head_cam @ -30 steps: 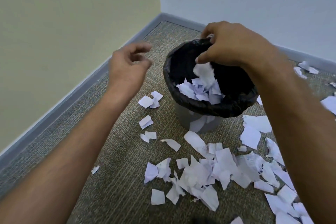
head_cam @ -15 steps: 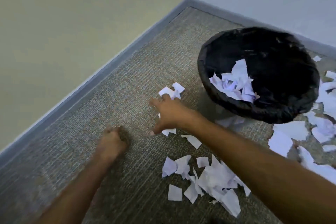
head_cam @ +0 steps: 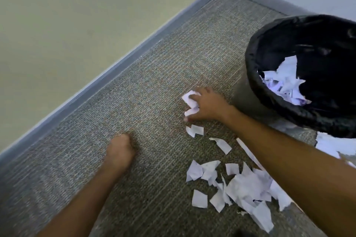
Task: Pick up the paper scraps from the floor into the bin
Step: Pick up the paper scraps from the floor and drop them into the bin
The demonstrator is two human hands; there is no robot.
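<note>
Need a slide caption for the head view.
Right hand gathers paper scraps on carpet beside bin.

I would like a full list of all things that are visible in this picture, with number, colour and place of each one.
bin: one, grey, lined with a black bag, at the right on the carpet.
scraps in the bin: several, white, inside the bag.
scraps on the floor: many, white, mostly in front of the bin.
carpet: one, grey-brown, the whole floor.
walls: two, pale yellow and pale grey, meeting in the far corner.
baseboard: grey, along both walls.
left hand: fist resting on the carpet, holding nothing visible.
right hand: gathering white scraps left of the bin.
</note>
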